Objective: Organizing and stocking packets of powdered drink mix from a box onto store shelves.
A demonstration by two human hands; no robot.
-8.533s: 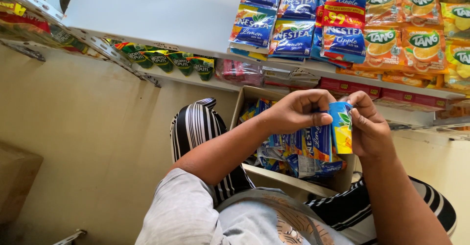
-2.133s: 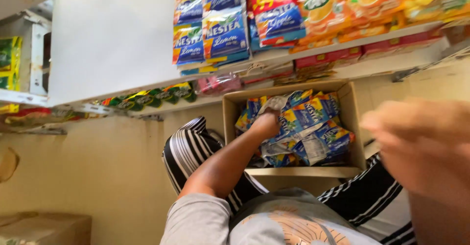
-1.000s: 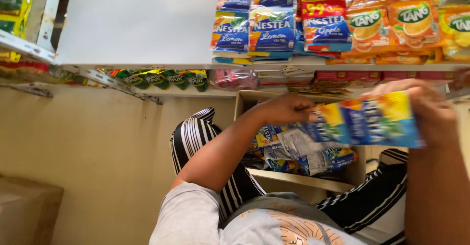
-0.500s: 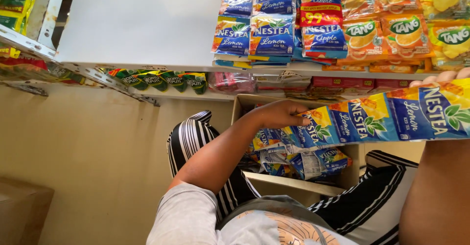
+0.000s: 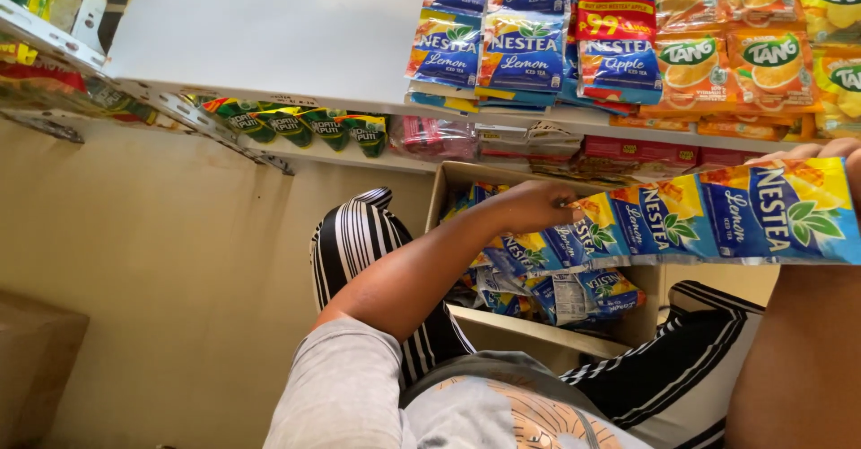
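Left hand (image 5: 536, 207) pinches the low end of a joined strip of blue-and-yellow drink sachets (image 5: 682, 220), just above an open cardboard box (image 5: 448, 184). Right hand (image 5: 830, 153) shows only fingertips at the frame edge, gripping the strip's upper end from behind; the strip runs taut between the two hands. Below the left hand, more blue sachets (image 5: 565, 292) lie loose in the box. Above both hands, hanging packets: blue ones (image 5: 525, 50), orange ones (image 5: 767, 59). Further left of the left hand, green sachets (image 5: 296, 126) along a white shelf edge (image 5: 269, 95). Striped trouser legs (image 5: 359, 243) flank the box. Beige floor (image 5: 161, 252) left of the arm; brown carton (image 5: 31, 368) at the far corner.
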